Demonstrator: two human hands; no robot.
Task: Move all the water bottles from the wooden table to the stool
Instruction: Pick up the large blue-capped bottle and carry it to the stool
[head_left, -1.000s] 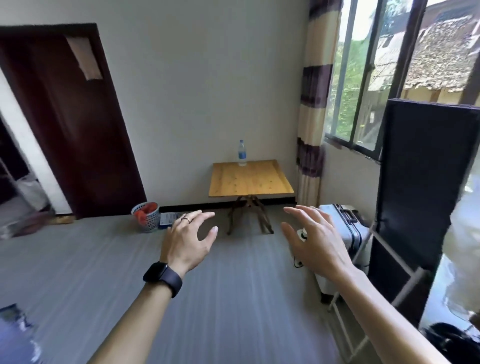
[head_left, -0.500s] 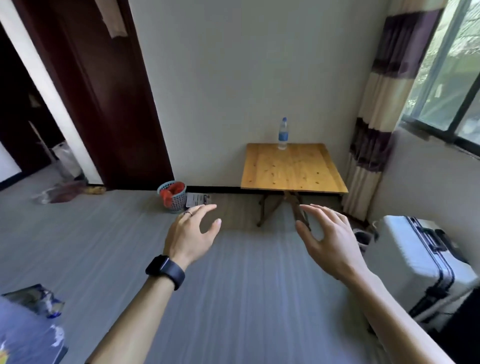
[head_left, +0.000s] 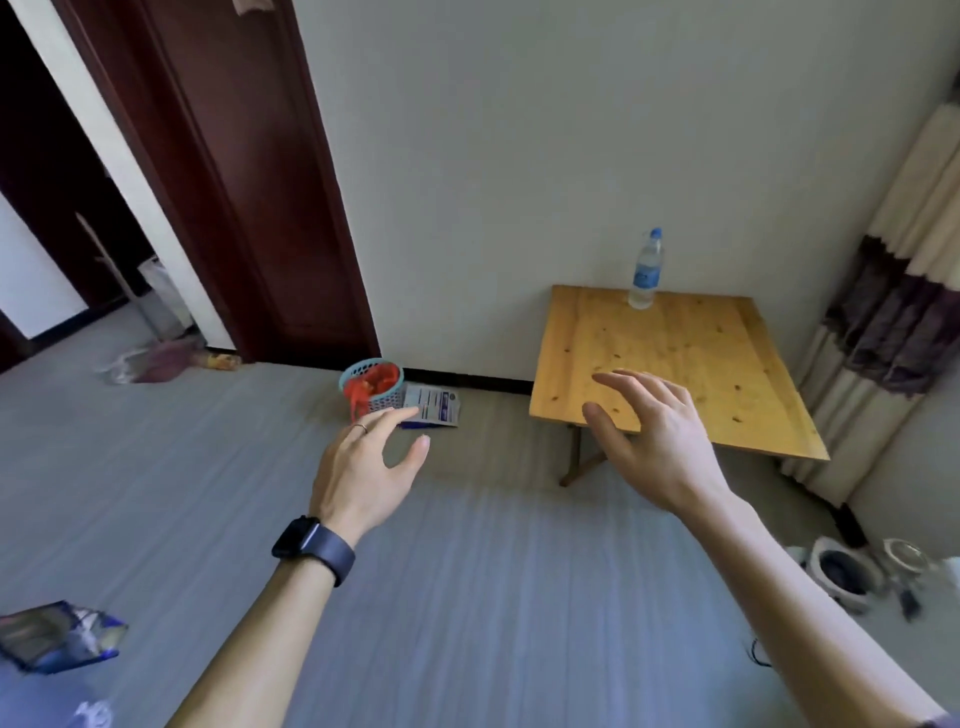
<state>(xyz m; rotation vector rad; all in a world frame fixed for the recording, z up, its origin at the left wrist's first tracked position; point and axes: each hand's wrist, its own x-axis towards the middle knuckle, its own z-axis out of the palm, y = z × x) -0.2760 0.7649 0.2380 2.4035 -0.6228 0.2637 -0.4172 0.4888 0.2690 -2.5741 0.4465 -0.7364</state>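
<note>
A clear plastic water bottle (head_left: 645, 270) stands upright at the wooden surface's (head_left: 675, 364) far edge; both hands, left (head_left: 363, 467) and right (head_left: 657, 441), hover empty, fingers spread.

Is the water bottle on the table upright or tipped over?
Upright: the bottle stands on its base near the far edge of the table, neck pointing up.

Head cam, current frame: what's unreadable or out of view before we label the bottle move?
- Stool: not in the head view; its place cannot be told.
- Water bottle label: too small to read in the head view.
- Wooden table legs: mostly hidden under its top and behind the right hand.
- Blue bag: blurred, cut off by the left edge.
- Round items on the floor, lower right: blurred, unidentifiable.
</note>
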